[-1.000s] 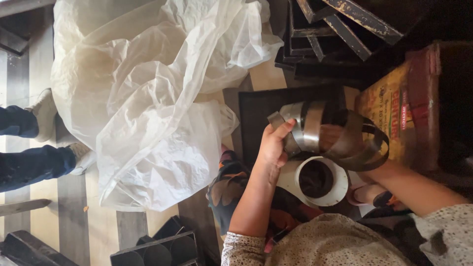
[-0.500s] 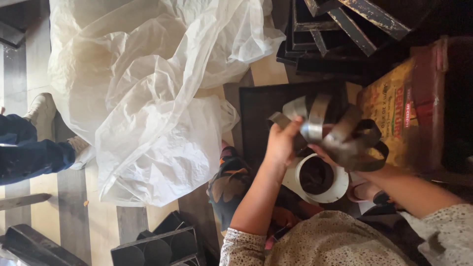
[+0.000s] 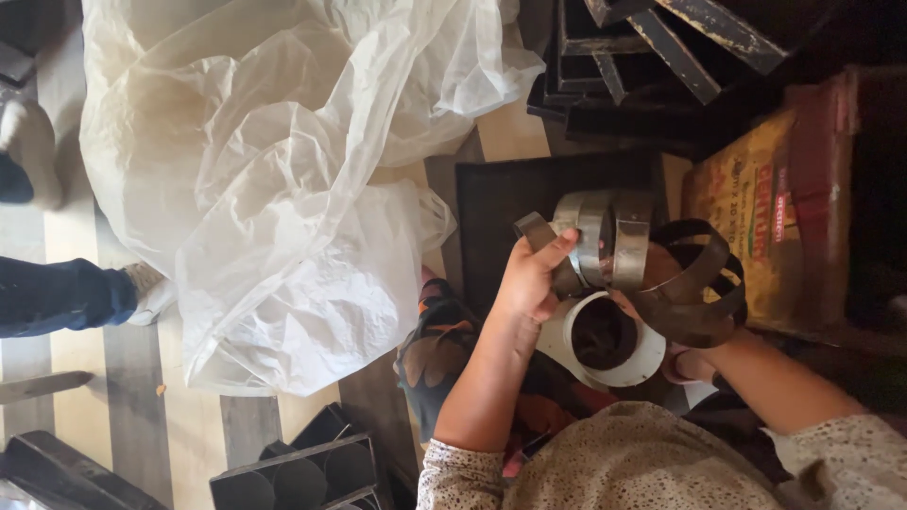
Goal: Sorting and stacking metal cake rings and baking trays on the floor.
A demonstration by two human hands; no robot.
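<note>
Many thin metal rings (image 3: 628, 260), shiny and dark, sit bunched together. The left hand (image 3: 529, 279) grips them; the right hand is hidden behind, grip unclear.

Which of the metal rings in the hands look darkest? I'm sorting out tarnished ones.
The dark, brownish rings on the right-hand side of the bunch, by the right hand. The rings near the left hand are bright, silvery grey.
</note>
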